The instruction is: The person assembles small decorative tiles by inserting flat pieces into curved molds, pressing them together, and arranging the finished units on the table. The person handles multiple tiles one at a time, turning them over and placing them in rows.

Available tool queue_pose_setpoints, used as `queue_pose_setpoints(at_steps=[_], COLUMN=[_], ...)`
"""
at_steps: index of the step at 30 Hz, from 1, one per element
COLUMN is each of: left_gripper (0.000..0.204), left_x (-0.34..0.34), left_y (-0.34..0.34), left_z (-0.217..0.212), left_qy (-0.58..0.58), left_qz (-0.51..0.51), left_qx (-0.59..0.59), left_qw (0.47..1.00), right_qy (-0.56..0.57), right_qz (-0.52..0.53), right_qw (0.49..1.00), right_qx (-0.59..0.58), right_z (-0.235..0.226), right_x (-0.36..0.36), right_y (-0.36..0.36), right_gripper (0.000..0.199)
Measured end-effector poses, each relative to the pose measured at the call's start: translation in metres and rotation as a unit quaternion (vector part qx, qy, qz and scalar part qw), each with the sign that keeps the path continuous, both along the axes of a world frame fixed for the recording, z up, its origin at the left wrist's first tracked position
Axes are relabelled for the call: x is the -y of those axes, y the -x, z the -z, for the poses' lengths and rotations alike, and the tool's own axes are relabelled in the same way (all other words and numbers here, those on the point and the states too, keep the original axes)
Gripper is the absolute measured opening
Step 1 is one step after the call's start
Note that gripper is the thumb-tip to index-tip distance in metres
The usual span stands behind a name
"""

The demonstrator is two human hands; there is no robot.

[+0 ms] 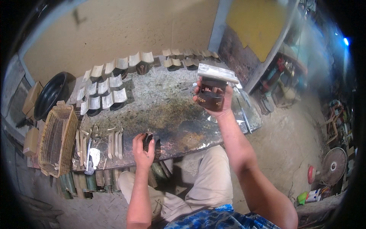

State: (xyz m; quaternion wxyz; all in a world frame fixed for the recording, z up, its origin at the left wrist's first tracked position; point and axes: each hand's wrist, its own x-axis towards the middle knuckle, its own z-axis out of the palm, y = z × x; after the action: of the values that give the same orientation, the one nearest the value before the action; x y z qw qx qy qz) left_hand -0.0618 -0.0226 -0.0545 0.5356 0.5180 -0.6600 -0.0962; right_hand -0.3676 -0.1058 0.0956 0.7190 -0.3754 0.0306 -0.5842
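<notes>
A dark brown wooden piece (212,96) is held up in the air in the right hand (217,100), above the far right part of the stone worktop. It is a small, boxy thing with open gaps through its body and little pale inlaid ornaments on the lower front. Its top is a flat, pale, silvery slab, longer than the body, tilted down to the right. The fingers wrap round its lower half.

A second, smaller dark piece (147,140) sits at the near edge of the worktop, under the left hand (143,149), whose fingertips rest on it. Its shape is mostly hidden.
</notes>
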Motion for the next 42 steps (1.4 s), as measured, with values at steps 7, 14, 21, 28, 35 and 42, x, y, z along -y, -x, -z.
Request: queue_pose_setpoints(at_steps=[7,14,21,28,35,42], left_gripper=[0.035,0.034,0.032,0.031,0.031,0.031], left_x=[0.001,0.001,0.000,0.001,0.000,-0.001], left_y=[0.000,-0.002,-0.001,0.000,0.000,0.001], left_z=[0.002,0.002,0.000,0.002,0.001,0.000], left_qy=[0.006,0.015,0.015,0.022,0.018,0.014], left_qz=[0.001,0.004,-0.004,-0.010,-0.009,0.000], left_qx=[-0.007,0.000,0.012,0.017,0.015,0.013], left_qw=[1.000,1.000,1.000,1.000,1.000,1.000], right_qy=[-0.011,-0.005,0.038,0.015,-0.053,-0.034], right_qz=[-0.025,-0.026,0.097,0.250,0.286,0.263], right_qw=[0.999,0.999,0.987,0.944,0.931,0.944], right_qx=[0.030,0.023,-0.126,-0.217,-0.222,-0.198], right_z=[-0.003,-0.006,-0.018,-0.021,-0.015,-0.016], right_x=[0.000,0.001,-0.003,0.002,0.008,0.006], right_y=[0.002,0.002,-0.001,-0.019,-0.021,-0.019], right_gripper=[0.089,0.089,0.086,0.055,0.052,0.045])
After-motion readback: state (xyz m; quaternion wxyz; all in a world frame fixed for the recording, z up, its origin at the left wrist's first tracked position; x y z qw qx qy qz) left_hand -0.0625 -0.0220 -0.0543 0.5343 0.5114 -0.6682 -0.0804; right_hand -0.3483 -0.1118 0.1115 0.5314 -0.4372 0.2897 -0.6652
